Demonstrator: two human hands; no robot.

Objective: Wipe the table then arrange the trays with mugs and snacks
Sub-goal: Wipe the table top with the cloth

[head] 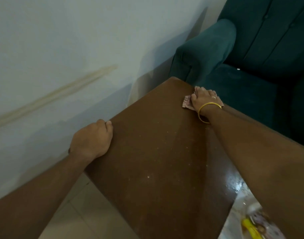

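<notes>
Bench (156, 144): brown wood, seen from above, set close to a pale wall (61, 49) and a green sofa (251, 49); pale crumbs (148, 176) are scattered over its middle and near end.
Cloth (186, 102): a pinkish rag, held at the far right corner of the bench, just beside the sofa.
Grip, right: the right hand (205, 98) is closed over the cloth and pressed down on it; a gold bangle (208, 111) is worn at the wrist.
Grip, left: the left hand (92, 138) is curled over the bench's left edge, which seems to be steadied by it.
Step in hand: wiping, judged far from done, since crumbs are left.
Next move: the cloth is to be drawn back along the bench, so that the crumbs are gathered, not scattered.
</notes>
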